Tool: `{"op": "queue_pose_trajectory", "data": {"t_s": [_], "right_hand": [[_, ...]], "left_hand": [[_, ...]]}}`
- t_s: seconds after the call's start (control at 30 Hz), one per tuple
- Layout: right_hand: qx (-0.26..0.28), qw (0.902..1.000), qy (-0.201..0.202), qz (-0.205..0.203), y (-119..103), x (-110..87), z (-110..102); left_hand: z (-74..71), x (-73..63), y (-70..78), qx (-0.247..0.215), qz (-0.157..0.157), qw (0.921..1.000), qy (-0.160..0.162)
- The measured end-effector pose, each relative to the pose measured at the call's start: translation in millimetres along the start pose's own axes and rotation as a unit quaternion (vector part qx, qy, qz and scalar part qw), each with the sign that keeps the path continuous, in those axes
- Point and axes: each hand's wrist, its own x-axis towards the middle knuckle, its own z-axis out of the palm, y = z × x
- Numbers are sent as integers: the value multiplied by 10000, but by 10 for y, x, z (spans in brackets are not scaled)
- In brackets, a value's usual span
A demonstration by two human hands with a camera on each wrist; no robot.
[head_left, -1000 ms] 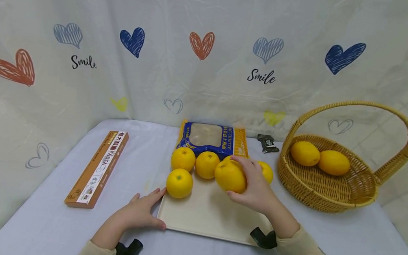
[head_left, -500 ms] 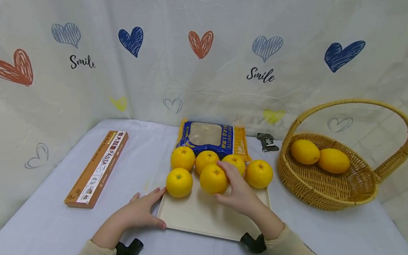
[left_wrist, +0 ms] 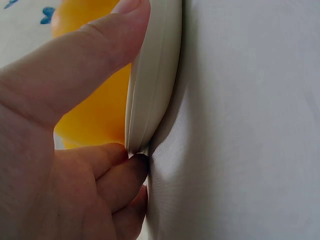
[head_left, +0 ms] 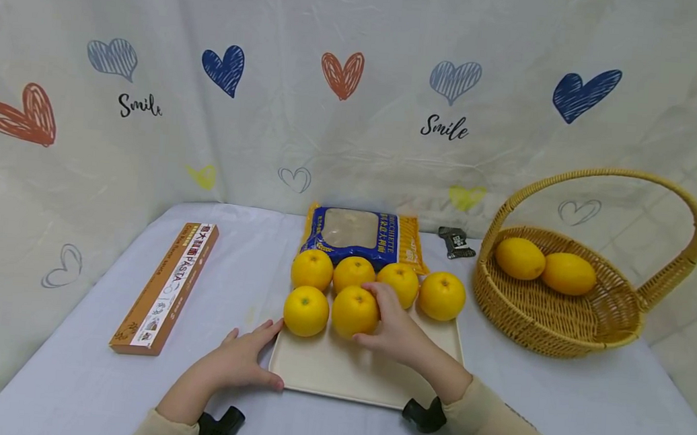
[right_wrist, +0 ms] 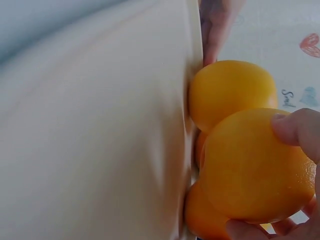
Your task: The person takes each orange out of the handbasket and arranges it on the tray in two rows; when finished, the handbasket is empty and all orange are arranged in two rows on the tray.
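My right hand (head_left: 396, 323) holds an orange (head_left: 355, 311) between thumb and fingers, low over a cream tray (head_left: 367, 384). In the right wrist view the held orange (right_wrist: 257, 165) partly overlaps other oranges; whether it touches the tray cannot be told. Just left of it sits another orange (head_left: 306, 311), with a row of several more (head_left: 442, 296) along the tray's back. My left hand (head_left: 242, 362) rests at the tray's front left corner, fingers spread along the side. The left wrist view shows its thumb (left_wrist: 85, 60) against the tray rim (left_wrist: 155, 75).
A wicker basket (head_left: 552, 345) with a tall handle stands right, holding two oval yellow-orange fruits (head_left: 569, 273). Behind the tray lies a blue and yellow pasta bag (head_left: 353, 235), beside a small black packet (head_left: 457, 243). A long brown pasta box (head_left: 165, 289) lies left.
My right hand has moved left and down with the orange, bringing it beside the front left orange. The back row is now more exposed. My left hand has stayed at the tray corner.
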Motion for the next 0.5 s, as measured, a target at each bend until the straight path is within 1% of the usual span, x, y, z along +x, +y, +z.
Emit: {"op": "queue_pose_trajectory", "data": {"t_s": [0.3,0.5], "right_hand": [[-35,9995,-258,159,51,19,76],[17,9994,-310,120,80,20,112]], "left_hand": [[8,1,-5,4,5,10000,15],[7,-2,-3,11,9,10000,20]]}}
